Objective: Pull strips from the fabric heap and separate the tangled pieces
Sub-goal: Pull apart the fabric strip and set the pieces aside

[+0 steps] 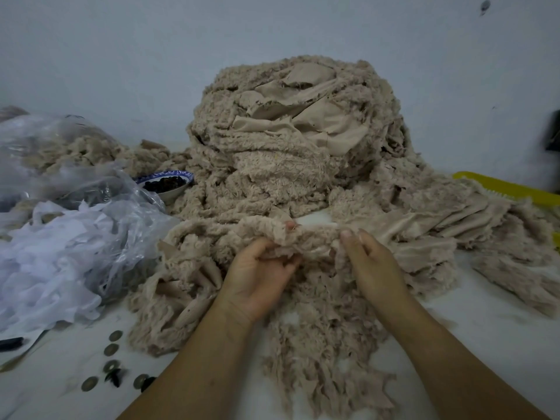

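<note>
My left hand [260, 277] lay palm up in the middle of the frame, fingers curled round a bunched beige fleece strip [312, 237]. My right hand [368, 262], just beside it, gripped the same bunch with the thumb on top. The strip stretched between them at the foot of the fabric heap [291, 131], which rose in the upper middle against the wall.

To pull well, I judged one hand should anchor while the other drew sideways slowly. That way I could feel for snags rather than yank and drag the heap down. The frayed pile would likely cling, so short lengths seemed wiser.

My right fingertips were buried in fleece, so I could not tell whether I held one strip or several. Loose scraps [327, 344] lay on the table [485, 344] under my wrists.

At the left sat a plastic bag [60, 237] of white cuttings and a blue-rimmed bowl [165, 183] of dark bits I could not name. The round discs [110, 348] at lower left were blurred, either coins or buttons. A yellow object [509, 189] at the right was mostly covered, and the frame edge cut off a dark shape [553, 131].
</note>
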Demonstrator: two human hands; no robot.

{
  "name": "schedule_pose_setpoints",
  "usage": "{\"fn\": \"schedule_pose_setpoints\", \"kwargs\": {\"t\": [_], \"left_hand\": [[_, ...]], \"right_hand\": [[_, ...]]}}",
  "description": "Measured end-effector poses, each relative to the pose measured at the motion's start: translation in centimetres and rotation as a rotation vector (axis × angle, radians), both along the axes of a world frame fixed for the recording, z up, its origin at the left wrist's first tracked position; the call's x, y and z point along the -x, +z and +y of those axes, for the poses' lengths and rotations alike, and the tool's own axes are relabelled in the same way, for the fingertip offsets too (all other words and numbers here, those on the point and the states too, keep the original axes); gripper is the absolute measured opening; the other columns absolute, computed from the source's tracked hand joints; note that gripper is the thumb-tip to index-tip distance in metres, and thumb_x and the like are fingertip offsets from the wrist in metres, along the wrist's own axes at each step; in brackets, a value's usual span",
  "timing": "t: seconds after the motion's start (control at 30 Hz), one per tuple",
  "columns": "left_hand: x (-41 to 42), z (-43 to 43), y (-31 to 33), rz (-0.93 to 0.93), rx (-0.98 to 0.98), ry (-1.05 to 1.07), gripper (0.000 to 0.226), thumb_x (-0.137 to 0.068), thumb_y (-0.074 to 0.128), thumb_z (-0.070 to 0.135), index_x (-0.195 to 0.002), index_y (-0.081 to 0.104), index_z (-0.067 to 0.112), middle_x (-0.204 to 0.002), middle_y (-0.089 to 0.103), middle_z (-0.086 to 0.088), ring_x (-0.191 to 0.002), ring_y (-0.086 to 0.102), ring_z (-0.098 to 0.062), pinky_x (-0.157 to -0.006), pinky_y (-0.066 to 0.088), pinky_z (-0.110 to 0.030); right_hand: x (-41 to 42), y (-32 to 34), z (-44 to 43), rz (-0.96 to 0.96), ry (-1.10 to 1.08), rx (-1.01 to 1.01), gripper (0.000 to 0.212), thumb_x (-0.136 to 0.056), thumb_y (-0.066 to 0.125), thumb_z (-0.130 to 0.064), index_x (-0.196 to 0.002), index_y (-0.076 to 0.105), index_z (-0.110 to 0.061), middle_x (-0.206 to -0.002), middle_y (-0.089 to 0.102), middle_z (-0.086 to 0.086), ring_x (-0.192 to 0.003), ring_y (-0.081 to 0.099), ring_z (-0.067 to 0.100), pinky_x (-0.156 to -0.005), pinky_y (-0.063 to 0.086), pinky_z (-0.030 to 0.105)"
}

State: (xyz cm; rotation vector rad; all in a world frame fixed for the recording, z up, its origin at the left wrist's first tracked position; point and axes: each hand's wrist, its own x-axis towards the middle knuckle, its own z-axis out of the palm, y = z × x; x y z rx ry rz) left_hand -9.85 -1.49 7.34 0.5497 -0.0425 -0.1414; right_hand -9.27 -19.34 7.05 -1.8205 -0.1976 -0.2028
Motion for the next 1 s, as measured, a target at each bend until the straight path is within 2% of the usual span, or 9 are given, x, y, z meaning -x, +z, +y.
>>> {"fn": "schedule_pose_setpoints", "kwargs": {"t": [0.03, 0.07, 0.1, 0.23, 0.43, 0.57, 0.77, 0.93, 1.0], "left_hand": [[0.0, -0.1, 0.0, 0.009, -0.006, 0.005, 0.021, -0.069, 0.067, -0.001, -0.087, 0.078, -0.002, -0.111, 0.072, -0.018, -0.105, 0.071, -0.029, -0.100, 0.052, -0.042], [-0.1, -0.1, -0.1, 0.012, -0.011, 0.007, 0.019, -0.070, 0.064, -0.002, -0.084, 0.077, -0.001, -0.106, 0.073, -0.017, -0.100, 0.073, -0.027, -0.097, 0.053, -0.041], [0.0, -0.1, 0.0, 0.009, -0.019, 0.012, 0.019, -0.072, 0.060, -0.004, -0.080, 0.077, 0.001, -0.100, 0.074, -0.015, -0.094, 0.074, -0.025, -0.093, 0.053, -0.039], [-0.1, 0.0, -0.2, 0.009, -0.054, 0.055, 0.020, -0.073, 0.059, -0.004, -0.071, 0.076, 0.007, -0.090, 0.074, -0.010, -0.090, 0.071, -0.022, -0.077, 0.058, -0.035], [-0.2, 0.4, 0.0, -0.067, -0.160, 0.159, 0.028, -0.061, 0.054, -0.001, -0.044, 0.050, 0.021, -0.098, 0.071, 0.000, -0.100, 0.061, -0.023, -0.079, 0.048, -0.026], [-0.6, 0.3, -0.2, -0.084, -0.332, 0.242, 0.046, -0.073, 0.048, -0.011, -0.041, 0.052, 0.022, -0.078, 0.067, -0.001, -0.080, 0.060, -0.021, -0.065, 0.047, -0.024], [-0.7, -0.1, -0.2, -0.011, -0.498, 0.324, 0.041, -0.086, 0.048, -0.012, -0.060, 0.069, 0.013, -0.079, 0.071, 0.002, -0.073, 0.066, -0.014, -0.060, 0.056, -0.024], [-0.4, -0.1, 0.0, -0.105, -0.331, 0.132, 0.041, -0.094, 0.051, 0.032, -0.063, 0.068, 0.012, -0.079, 0.068, -0.005, -0.083, 0.068, -0.021, -0.071, 0.057, -0.034], [-0.1, -0.4, 0.0, -0.074, -0.460, 0.125, 0.041, -0.093, 0.057, 0.045, -0.067, 0.066, 0.015, -0.081, 0.071, -0.008, -0.078, 0.069, -0.024, -0.063, 0.056, -0.034]], "right_hand": [[0.0, 0.1, 0.0, 0.024, -0.013, -0.069, 0.066, -0.086, 0.045, -0.071, -0.100, 0.063, -0.009, -0.100, 0.060, 0.016, -0.089, 0.054, -0.011, -0.096, 0.028, 0.027], [-0.1, 0.3, -0.1, 0.044, -0.038, -0.135, 0.057, -0.086, 0.046, -0.072, -0.096, 0.066, -0.019, -0.091, 0.066, 0.007, -0.065, 0.063, -0.006, -0.063, 0.028, 0.026], [-0.6, 0.1, -0.4, 0.054, -0.067, -0.202, 0.038, -0.092, 0.047, -0.066, -0.094, 0.066, -0.034, -0.089, 0.068, -0.008, -0.081, 0.061, -0.008, -0.082, 0.051, 0.040], [-1.9, 0.0, -1.5, 0.062, -0.169, -0.368, 0.036, -0.103, 0.047, -0.045, -0.072, 0.067, -0.048, -0.067, 0.061, -0.043, -0.068, 0.057, -0.023, -0.069, 0.041, 0.021], [-2.1, -0.1, -1.7, 0.136, -0.238, -0.485, 0.024, -0.101, 0.047, -0.046, -0.107, 0.068, -0.035, -0.109, 0.069, -0.002, -0.100, 0.064, 0.018, -0.089, 0.052, 0.041], [-2.2, -0.1, -1.8, 0.078, -0.256, -0.462, 0.020, -0.101, 0.048, -0.049, -0.096, 0.066, -0.041, -0.111, 0.068, -0.009, -0.105, 0.063, 0.014, -0.093, 0.050, 0.038], [-1.5, -0.3, -1.6, 0.058, -0.178, -0.125, 0.044, -0.096, 0.052, -0.048, -0.060, 0.045, -0.024, -0.056, 0.038, 0.008, -0.048, 0.040, 0.020, -0.057, 0.032, 0.031], [-1.2, -0.4, -0.7, -0.050, -0.086, 0.156, 0.006, -0.097, 0.055, -0.023, -0.102, 0.056, -0.026, -0.101, 0.059, -0.008, -0.080, 0.059, 0.008, -0.064, 0.044, 0.019], [-1.0, -0.4, -0.5, -0.103, -0.066, 0.212, 0.034, -0.095, 0.055, -0.024, -0.129, 0.052, -0.024, -0.123, 0.050, -0.007, -0.107, 0.054, 0.007, -0.085, 0.044, 0.019]]}}
